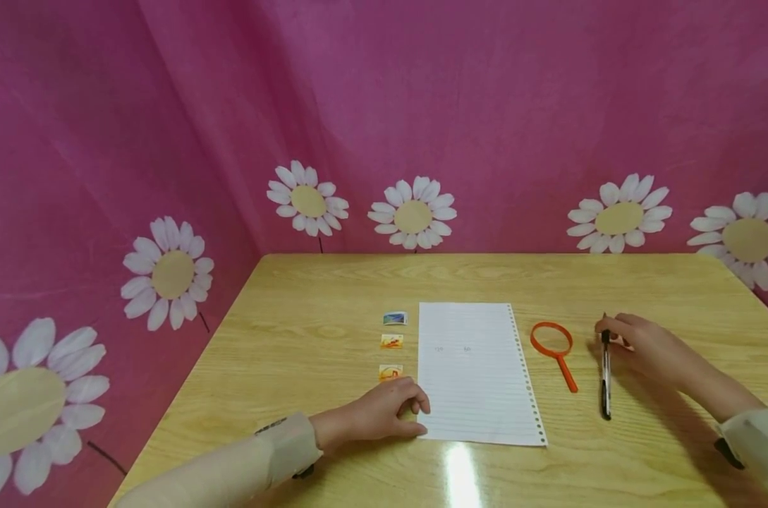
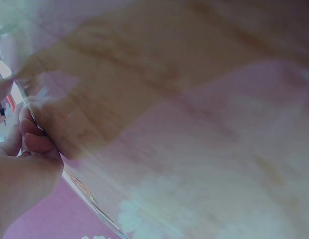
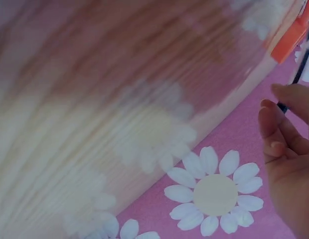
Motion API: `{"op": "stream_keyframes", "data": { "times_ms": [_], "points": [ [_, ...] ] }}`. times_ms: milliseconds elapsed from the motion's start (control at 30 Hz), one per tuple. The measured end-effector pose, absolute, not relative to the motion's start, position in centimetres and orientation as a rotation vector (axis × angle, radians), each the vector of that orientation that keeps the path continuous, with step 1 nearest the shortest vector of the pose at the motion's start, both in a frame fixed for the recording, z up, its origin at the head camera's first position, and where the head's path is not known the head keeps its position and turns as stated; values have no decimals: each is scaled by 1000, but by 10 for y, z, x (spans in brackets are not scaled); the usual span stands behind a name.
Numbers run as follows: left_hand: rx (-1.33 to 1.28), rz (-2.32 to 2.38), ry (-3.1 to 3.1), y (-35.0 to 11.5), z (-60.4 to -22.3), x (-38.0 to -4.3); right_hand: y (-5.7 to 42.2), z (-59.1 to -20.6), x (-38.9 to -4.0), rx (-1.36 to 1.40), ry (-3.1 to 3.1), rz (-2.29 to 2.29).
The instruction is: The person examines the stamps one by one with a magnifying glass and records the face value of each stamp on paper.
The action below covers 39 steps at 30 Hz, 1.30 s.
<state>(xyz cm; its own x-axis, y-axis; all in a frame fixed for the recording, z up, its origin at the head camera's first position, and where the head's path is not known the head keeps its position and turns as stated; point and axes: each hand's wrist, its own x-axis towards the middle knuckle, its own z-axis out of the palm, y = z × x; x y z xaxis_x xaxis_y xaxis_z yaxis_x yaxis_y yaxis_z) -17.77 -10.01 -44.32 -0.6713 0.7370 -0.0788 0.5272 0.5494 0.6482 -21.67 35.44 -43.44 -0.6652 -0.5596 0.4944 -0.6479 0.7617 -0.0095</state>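
Observation:
On the wooden table lies a white lined sheet of paper (image 1: 472, 395) with punched holes down its right side and faint handwriting. My left hand (image 1: 377, 413) rests at the sheet's lower left edge, fingers loosely bent, thumb near the corner. In the left wrist view, the left hand (image 2: 30, 159) shows its fingertips against the tabletop. My right hand (image 1: 653, 353) pinches a pen (image 1: 606, 381) with a clear barrel and black ends, near its far end. The right wrist view shows the pen (image 3: 302, 62) between thumb and finger of the right hand (image 3: 291, 149).
An orange magnifying glass (image 1: 566, 374) lies between the sheet and the pen. Left of the sheet, a blue stamp-like picture (image 1: 395, 319) and two yellow ones, the upper (image 1: 392, 341) and lower (image 1: 390, 372), form a column. A pink flowered curtain (image 1: 485, 127) hangs behind the table (image 1: 295, 317).

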Motion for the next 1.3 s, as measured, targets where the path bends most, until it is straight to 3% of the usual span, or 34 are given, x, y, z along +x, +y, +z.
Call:
{"op": "stream_keyframes", "data": {
  "times_ms": [233, 433, 633, 733, 967, 1300],
  "points": [
    [1051, 861, 2441, -101, -442, -180, 347, -428, -211, 765, -2584, 507],
    [1057, 854, 2445, -101, -442, -180, 327, -423, -205, 689, -2603, 1139],
    [1055, 838, 2448, -100, -442, -180, 307, -420, -204, 836, -2397, 1863],
    [1051, 842, 2442, -100, -443, -180, 301, -419, -201, 738, -2359, 2113],
    [1043, 846, 2442, -101, -444, -179, 285, -417, -197, 464, -2656, 1743],
    [1040, 838, 2442, -100, -444, -179, 266, -421, -203, 452, -2619, 1849]
  ]
}}
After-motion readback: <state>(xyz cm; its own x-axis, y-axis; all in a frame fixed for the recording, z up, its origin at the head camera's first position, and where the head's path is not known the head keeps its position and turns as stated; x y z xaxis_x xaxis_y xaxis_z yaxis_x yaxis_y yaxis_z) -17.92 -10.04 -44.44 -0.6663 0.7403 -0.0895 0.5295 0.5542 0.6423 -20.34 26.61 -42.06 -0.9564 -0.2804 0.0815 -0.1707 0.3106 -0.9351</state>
